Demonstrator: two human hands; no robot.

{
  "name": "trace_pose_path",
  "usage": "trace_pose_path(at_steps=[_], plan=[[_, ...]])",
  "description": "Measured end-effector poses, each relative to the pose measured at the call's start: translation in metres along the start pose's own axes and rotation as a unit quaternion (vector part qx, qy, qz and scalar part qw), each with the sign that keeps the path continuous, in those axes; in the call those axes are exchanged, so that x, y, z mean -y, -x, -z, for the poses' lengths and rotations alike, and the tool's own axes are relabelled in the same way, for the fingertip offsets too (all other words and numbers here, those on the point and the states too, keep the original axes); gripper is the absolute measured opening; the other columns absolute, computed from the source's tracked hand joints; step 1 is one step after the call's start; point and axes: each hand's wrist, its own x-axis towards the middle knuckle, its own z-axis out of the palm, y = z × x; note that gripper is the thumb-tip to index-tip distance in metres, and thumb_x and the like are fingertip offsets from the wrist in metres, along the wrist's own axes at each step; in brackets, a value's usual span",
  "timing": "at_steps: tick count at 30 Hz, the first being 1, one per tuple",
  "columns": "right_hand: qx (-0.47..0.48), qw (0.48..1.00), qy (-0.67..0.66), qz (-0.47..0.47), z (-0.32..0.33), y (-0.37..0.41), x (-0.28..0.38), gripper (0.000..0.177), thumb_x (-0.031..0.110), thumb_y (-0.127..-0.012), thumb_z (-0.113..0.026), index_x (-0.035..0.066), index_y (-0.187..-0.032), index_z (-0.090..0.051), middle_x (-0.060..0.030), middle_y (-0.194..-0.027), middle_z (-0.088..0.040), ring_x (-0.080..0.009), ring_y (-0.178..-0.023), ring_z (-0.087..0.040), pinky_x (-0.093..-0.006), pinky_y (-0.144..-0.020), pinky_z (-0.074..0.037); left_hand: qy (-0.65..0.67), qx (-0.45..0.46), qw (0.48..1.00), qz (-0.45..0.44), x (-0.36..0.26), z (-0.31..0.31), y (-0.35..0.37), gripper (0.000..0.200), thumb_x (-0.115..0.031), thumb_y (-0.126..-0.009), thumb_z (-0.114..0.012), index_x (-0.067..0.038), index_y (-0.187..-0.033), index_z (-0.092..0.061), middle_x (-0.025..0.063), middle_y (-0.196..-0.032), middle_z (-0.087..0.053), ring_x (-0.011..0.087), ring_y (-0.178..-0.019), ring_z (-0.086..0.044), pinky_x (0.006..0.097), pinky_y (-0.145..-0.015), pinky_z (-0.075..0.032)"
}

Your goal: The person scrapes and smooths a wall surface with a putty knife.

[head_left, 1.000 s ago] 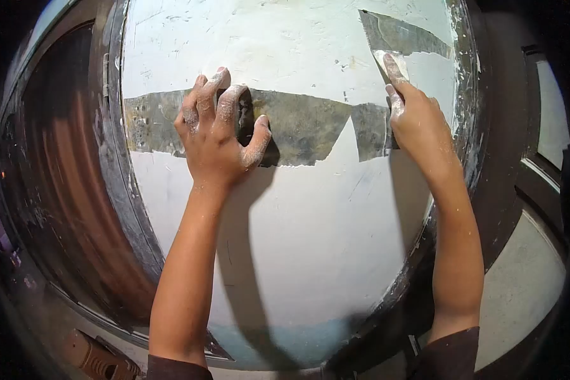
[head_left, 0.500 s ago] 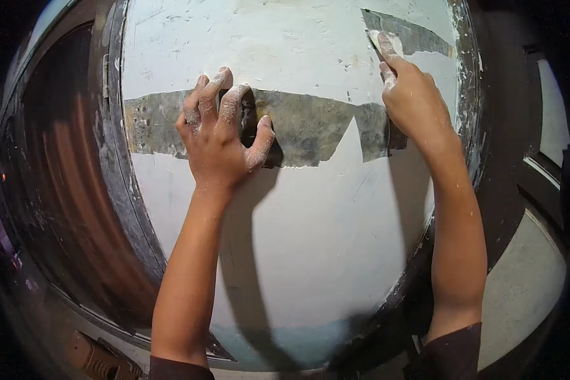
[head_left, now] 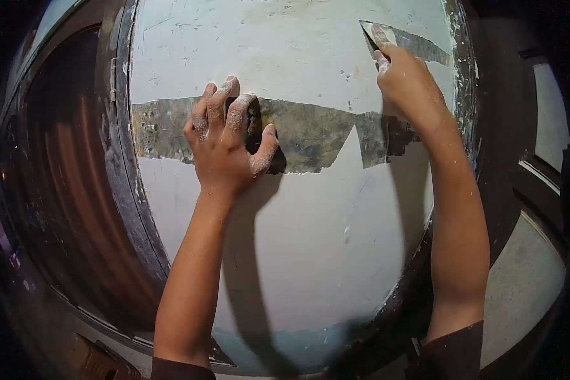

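Note:
My left hand (head_left: 227,142) rests on the wall with its fingers spread and bent, white dust on them. Its fingertips lie near the upper edge of a bare grey strip (head_left: 310,136) in the white coating (head_left: 310,247). Up at the right, my right hand (head_left: 410,82) grips a scraper (head_left: 368,39); most of the tool is hidden by the fingers. The blade lies against the wall at the left end of a second grey strip (head_left: 424,45). White material sticks to the thumb and forefinger.
A dark door with a reddish-brown panel (head_left: 63,177) stands on the left. Dark framing with pale panels (head_left: 529,291) is at the right. A brown object (head_left: 104,361) sits at the lower left, and flaking paint lines the wall's right edge (head_left: 461,82).
My right hand and the scraper have moved down slightly and now cover more of the upper strip's left end. The whole view has shifted a little; my left hand stays against the wall.

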Motion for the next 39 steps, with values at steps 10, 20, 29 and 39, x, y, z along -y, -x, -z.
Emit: trace_pose_path(at_steps=[10,20,29,39], plan=[[0.033,0.999,0.024,-0.018,-0.003,0.054,-0.018,0.034,0.023,-0.102,-0.05,0.008,-0.128,-0.067,-0.0271,-0.108,-0.072,-0.049,-0.104,-0.067,-0.0559,-0.093,-0.052,-0.001,0.01,1.0,0.005,-0.004,0.004,-0.002,0.05,-0.038,-0.081,-0.074,-0.019,-0.127,-0.065,0.0047,-0.15,-0.053,0.031,-0.145,-0.042,0.0463,-0.113,-0.025],[-0.005,1.0,0.017,-0.022,-0.011,0.042,-0.005,0.035,0.019,-0.099,-0.05,0.008,-0.127,-0.069,-0.0275,-0.114,-0.072,-0.0477,-0.109,-0.067,-0.0568,-0.097,-0.051,-0.003,0.019,1.0,0.003,-0.005,0.003,-0.001,0.052,-0.036,-0.081,-0.074,-0.017,-0.129,-0.064,0.0066,-0.151,-0.051,0.0317,-0.147,-0.039,0.0485,-0.112,-0.026],[-0.015,1.0,-0.002,-0.019,-0.01,0.025,0.003,0.036,0.023,-0.101,-0.051,0.009,-0.13,-0.067,-0.026,-0.12,-0.07,-0.0464,-0.115,-0.065,-0.0559,-0.099,-0.05,0.0,0.012,1.0,-0.009,-0.001,0.001,0.001,0.054,-0.038,-0.083,-0.073,-0.017,-0.132,-0.062,0.0059,-0.153,-0.049,0.0304,-0.148,-0.039,0.047,-0.116,-0.023],[-0.007,1.0,-0.004,-0.012,-0.007,-0.004,0.013,0.039,0.024,-0.102,-0.05,0.01,-0.135,-0.065,-0.0256,-0.123,-0.07,-0.0447,-0.116,-0.065,-0.0563,-0.101,-0.049,0.008,0.009,1.0,-0.002,-0.003,0.002,-0.001,0.051,-0.037,-0.082,-0.074,-0.018,-0.129,-0.065,0.0048,-0.151,-0.052,0.0316,-0.146,-0.041,0.0472,-0.115,-0.025]])
